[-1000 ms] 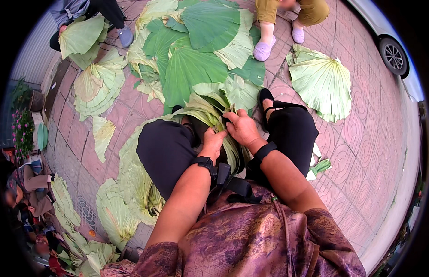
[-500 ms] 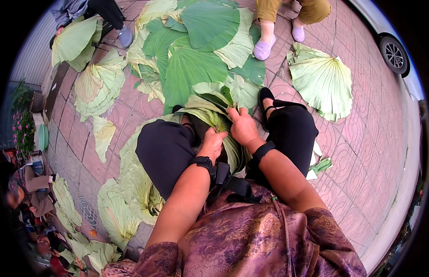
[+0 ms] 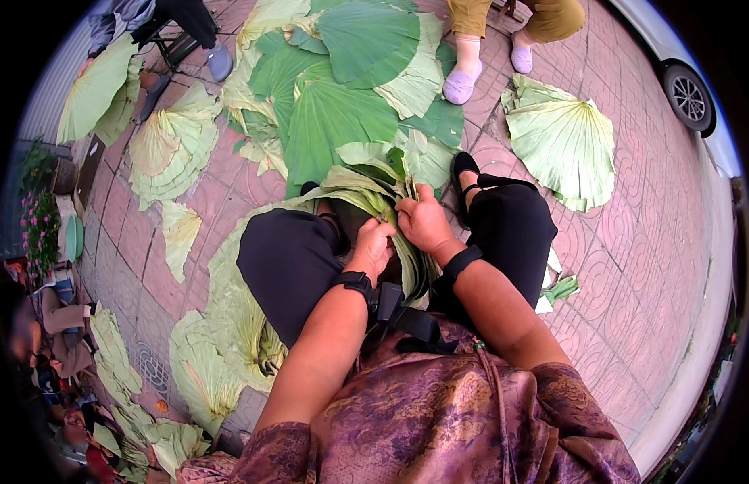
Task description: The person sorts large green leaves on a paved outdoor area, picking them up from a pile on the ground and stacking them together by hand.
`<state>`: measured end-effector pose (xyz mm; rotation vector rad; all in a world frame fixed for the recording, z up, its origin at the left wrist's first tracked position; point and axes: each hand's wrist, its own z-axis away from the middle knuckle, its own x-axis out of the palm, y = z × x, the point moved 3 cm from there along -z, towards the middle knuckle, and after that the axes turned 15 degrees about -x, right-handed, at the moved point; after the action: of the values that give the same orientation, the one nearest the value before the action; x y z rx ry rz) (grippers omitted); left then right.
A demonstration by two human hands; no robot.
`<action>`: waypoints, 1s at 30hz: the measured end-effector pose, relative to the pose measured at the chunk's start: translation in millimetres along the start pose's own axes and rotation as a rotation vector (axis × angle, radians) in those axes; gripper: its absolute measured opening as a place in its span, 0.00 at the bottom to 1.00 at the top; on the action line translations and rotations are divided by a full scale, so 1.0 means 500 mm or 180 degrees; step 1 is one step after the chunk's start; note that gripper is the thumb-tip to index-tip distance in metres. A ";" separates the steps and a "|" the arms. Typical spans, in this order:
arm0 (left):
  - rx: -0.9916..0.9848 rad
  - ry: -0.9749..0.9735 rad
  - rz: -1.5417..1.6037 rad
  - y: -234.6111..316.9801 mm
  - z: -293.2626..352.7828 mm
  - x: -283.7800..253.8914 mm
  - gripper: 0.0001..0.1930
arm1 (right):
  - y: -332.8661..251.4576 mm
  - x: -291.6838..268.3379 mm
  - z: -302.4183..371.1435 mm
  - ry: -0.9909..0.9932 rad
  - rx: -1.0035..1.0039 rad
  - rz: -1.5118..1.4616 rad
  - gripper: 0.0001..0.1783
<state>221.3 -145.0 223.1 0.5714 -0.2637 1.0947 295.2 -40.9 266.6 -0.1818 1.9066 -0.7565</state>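
Between my knees I hold a folded stack of pale green lotus leaves [image 3: 354,184], their layers bunched together. My left hand [image 3: 373,246] is closed on the gathered near side of the stack. Just to its right, my right hand [image 3: 427,219] pinches the right side of the same stack, knuckles up. The fingertips of both hands are partly hidden by the leaves. Beyond the bundle, a heap of broad green lotus leaves [image 3: 342,121] lies spread on the paving.
More leaf stacks lie on the tiles at right [image 3: 561,143], at left [image 3: 177,149] and by my left knee [image 3: 245,323]. A person in purple shoes [image 3: 463,83] sits ahead; another at upper left holds leaves [image 3: 98,85]. A parked car's wheel [image 3: 687,97] stands far right.
My hands stay on the leaf stack, with the right fingers shifted slightly and the layers rearranged a little. At upper left, the other person's leaves have moved left.
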 end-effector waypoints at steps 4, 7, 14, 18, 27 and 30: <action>-0.0070 -0.0286 0.0025 0.001 0.002 0.003 0.18 | -0.007 -0.010 -0.001 0.0113 -0.0096 -0.0185 0.12; -0.0036 -0.0362 -0.0055 -0.002 0.008 0.007 0.19 | -0.004 -0.013 0.000 0.0127 -0.0010 -0.0237 0.14; 0.0109 -0.0416 -0.0060 -0.003 0.008 0.011 0.22 | 0.009 -0.001 0.003 -0.0014 0.0157 0.0169 0.16; 0.0111 -0.0381 -0.0039 -0.001 0.000 0.005 0.23 | 0.012 0.000 0.004 0.0236 0.0100 0.0288 0.17; 0.0043 -0.0220 0.0040 0.001 -0.001 0.003 0.20 | -0.003 -0.009 -0.001 -0.0130 -0.0034 0.0112 0.21; -0.0104 -0.0016 0.0461 0.005 -0.001 0.001 0.22 | -0.018 -0.016 -0.001 -0.0169 -0.0122 -0.0340 0.24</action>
<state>219.3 -143.7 223.8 0.5322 -0.3307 1.2268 296.4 -44.1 278.2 -0.3267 1.8734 -0.7792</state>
